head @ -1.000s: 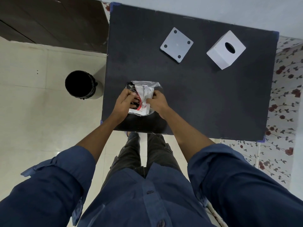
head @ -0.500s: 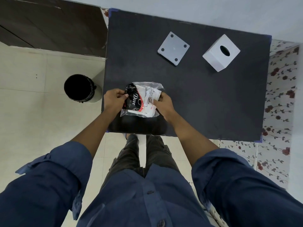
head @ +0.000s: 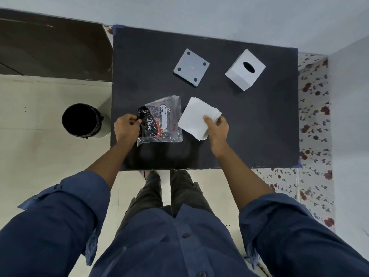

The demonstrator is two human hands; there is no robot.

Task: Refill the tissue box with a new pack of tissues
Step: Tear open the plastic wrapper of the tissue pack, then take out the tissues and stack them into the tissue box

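Note:
A stack of white tissues [head: 194,117] is out of its wrapper, and my right hand [head: 217,128] grips the stack's right edge just above the dark table [head: 249,126]. My left hand [head: 126,127] pinches the left end of the clear plastic wrapper [head: 160,120], which has black and red print and now looks flat. The white cube tissue box [head: 245,69] with an oval hole on top stands at the far right of the table. Its white square base plate [head: 191,66], with a dark dot in each corner, lies separately to the box's left.
A black bin [head: 80,119] stands on the tiled floor just left of the table. A dark wooden panel [head: 52,50] is at the far left. A flowered cloth [head: 313,116] runs along the table's right side, next to a pale wall.
The tissue stack has come out of the wrapper: my right hand drew it to the right, while my left hand kept the emptied wrapper at the left.

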